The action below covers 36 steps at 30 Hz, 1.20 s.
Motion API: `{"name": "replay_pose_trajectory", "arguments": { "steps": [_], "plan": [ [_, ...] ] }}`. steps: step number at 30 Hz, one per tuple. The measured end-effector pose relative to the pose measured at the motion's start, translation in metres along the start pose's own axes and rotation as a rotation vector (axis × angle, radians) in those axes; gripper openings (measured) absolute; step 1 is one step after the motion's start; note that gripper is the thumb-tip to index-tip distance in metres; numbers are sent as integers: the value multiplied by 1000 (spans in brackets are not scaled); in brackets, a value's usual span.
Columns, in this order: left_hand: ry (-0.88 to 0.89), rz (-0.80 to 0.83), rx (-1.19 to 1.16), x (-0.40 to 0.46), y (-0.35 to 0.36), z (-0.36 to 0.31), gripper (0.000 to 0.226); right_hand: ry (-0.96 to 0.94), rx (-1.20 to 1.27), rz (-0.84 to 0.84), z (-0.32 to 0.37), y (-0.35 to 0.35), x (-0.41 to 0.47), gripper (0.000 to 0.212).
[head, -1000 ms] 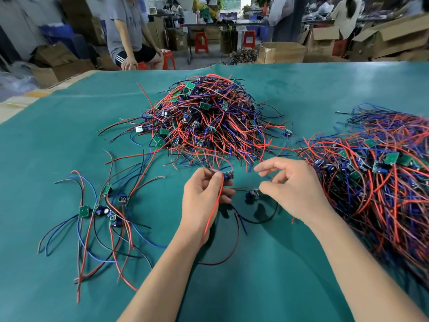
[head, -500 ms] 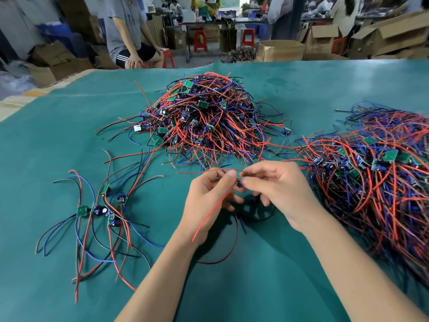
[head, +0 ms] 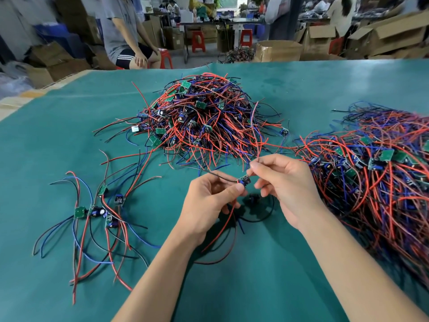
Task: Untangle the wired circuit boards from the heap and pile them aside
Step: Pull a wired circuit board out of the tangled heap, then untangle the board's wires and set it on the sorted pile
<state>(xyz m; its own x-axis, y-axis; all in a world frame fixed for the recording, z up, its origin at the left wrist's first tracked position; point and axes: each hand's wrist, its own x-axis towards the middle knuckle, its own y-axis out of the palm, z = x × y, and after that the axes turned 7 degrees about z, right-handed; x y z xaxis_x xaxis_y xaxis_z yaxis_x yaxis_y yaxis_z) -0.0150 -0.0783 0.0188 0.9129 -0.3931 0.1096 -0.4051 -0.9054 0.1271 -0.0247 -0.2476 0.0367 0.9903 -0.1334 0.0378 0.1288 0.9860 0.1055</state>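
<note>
A small wired circuit board (head: 244, 180) hangs just above the green table between both hands. My left hand (head: 209, 203) pinches it at its left end, with a red wire trailing down under the palm. My right hand (head: 285, 189) pinches the board's right end, where a red wire rises toward the heap (head: 204, 119) of tangled red, blue and black wired boards behind. A small pile of separated boards (head: 97, 212) lies spread out at the left. A second board with a black wire loop (head: 255, 198) lies on the table under the hands.
A large second mass of wired boards (head: 376, 180) covers the right side of the green table (head: 255, 287). Beyond the far edge sits a person on a red stool (head: 125, 36), with cardboard boxes (head: 278, 51) and other workers behind.
My hands came together on one board and lifted it slightly. A red wire now stands up from my right fingers, and the other board stays on the table below.
</note>
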Motion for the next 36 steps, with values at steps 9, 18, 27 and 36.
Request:
{"name": "replay_pose_trajectory", "arguments": {
  "steps": [9,18,27,36],
  "plan": [
    [-13,28,-23,0,0,0,10,-167,38,-278,5,-16,6,13],
    [-10,-53,-42,1,1,0,8,-133,194,-556,6,-34,15,6],
    [-12,-49,-56,2,-1,1,22,-69,-300,153,-9,7,-4,7],
    [7,-97,-8,1,2,4,18,-61,-312,124,-5,7,-5,10]
  ]
}}
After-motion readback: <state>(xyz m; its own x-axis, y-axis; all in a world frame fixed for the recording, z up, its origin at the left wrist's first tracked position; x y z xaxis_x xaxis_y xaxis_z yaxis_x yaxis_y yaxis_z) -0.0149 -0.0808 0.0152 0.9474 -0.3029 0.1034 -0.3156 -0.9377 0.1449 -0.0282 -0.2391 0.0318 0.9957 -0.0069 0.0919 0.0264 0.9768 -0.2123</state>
